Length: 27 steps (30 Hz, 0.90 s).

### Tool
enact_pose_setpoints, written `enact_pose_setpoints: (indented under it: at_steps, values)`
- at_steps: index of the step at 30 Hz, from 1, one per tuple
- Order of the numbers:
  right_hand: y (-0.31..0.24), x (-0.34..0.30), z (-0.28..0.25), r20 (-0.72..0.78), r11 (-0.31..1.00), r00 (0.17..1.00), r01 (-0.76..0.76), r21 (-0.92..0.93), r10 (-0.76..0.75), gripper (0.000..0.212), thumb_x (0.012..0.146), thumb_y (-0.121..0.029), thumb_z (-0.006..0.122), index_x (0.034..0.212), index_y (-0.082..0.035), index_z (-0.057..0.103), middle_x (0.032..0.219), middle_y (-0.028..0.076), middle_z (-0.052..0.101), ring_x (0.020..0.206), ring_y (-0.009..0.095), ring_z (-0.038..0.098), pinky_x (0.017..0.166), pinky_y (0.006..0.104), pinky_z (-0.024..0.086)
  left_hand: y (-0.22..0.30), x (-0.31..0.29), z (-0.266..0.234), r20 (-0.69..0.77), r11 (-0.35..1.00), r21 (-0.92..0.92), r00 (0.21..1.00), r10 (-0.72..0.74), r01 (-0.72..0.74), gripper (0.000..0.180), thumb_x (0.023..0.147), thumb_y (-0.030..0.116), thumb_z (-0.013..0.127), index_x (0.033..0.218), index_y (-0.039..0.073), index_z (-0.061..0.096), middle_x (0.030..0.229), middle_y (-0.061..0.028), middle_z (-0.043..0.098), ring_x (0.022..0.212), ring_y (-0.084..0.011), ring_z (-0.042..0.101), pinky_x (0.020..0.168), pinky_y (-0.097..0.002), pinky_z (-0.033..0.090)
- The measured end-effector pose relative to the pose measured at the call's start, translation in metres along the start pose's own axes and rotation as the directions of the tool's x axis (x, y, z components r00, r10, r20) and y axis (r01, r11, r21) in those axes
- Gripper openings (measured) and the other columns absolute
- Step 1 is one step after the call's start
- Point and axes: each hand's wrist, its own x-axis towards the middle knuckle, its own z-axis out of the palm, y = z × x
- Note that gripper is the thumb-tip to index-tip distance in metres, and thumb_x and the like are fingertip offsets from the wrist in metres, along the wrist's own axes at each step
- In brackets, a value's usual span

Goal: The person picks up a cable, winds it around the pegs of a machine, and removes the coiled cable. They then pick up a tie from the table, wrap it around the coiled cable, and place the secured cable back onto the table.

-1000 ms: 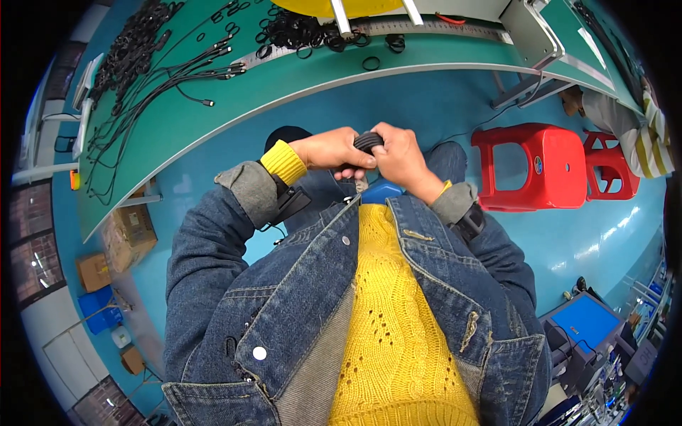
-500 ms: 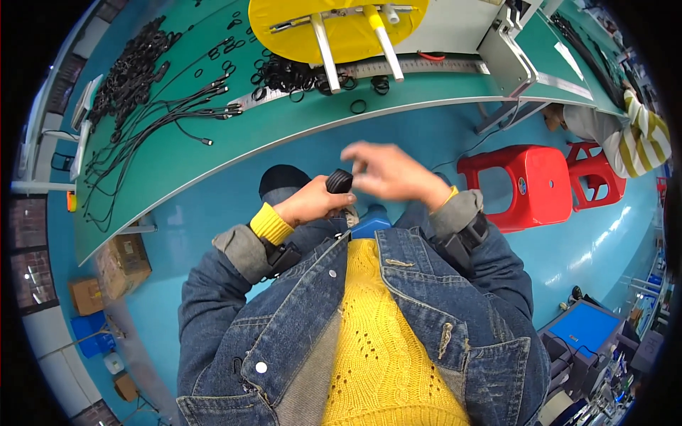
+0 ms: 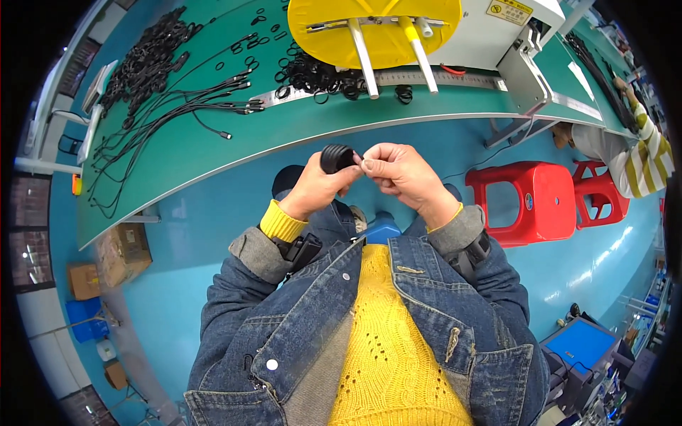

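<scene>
From the head view, you look mid-job: plenty of loose black cables (image 3: 177,106) and small rings (image 3: 320,71) wait on the green surface (image 3: 213,153), untouched. Your left hand (image 3: 316,188) grips a black coiled bundle (image 3: 337,157) above your lap, while your right hand (image 3: 401,174) pinches its edge.

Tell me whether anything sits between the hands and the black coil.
Nothing visible does. The left hand already grips the black coil from below, and the right hand pinches at its right edge with its fingertips. Both work in open air, well short of the green bench.
</scene>
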Motion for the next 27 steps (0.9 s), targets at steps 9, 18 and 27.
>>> enact_pose_setpoints:
  at_steps: [9, 18, 27]
  values:
    - [0.026, -0.034, 0.013, 0.229, 0.902, 0.907, 0.396, -0.173, -0.355, 0.013, 0.084, -0.011, 0.056, 0.094, -0.002, 0.059, 0.067, -0.001, 0.052, 0.056, 0.006, 0.047, 0.05, 0.0188, 0.041, -0.004, 0.005, -0.004, -0.044, 0.998, 0.06, 0.999, -0.031, 0.034, 0.011, 0.08, 0.013, 0.062, 0.08, 0.004, 0.056, 0.057, 0.0027, 0.048, 0.047, -0.005, 0.044, 0.041, -0.0205, 0.034]
    - [-0.016, -0.046, -0.002, -0.091, 0.868, 0.972, 0.148, -0.475, -0.215, 0.039, 0.074, -0.011, 0.067, 0.109, 0.0, 0.055, 0.071, 0.004, 0.057, 0.058, 0.009, 0.054, 0.055, 0.0241, 0.046, -0.012, -0.002, 0.016, 0.112, 0.859, 0.502, 0.992, 0.049, -0.099, 0.018, 0.075, 0.014, 0.067, 0.079, 0.002, 0.055, 0.059, 0.0, 0.051, 0.052, -0.0138, 0.052, 0.049, -0.0272, 0.042]
    - [-0.011, -0.023, 0.017, 0.255, 0.118, 0.835, 0.352, -0.929, -0.487, 0.055, 0.056, -0.01, 0.077, 0.1, 0.0, 0.045, 0.088, 0.017, 0.057, 0.074, 0.033, 0.057, 0.064, 0.0365, 0.048, -0.017, 0.003, 0.023, 0.142, 0.466, 0.834, 0.932, 0.335, -0.295, 0.043, 0.065, 0.014, 0.072, 0.101, 0.0, 0.052, 0.089, -0.0191, 0.059, 0.082, -0.0365, 0.06, 0.07, -0.0371, 0.049]
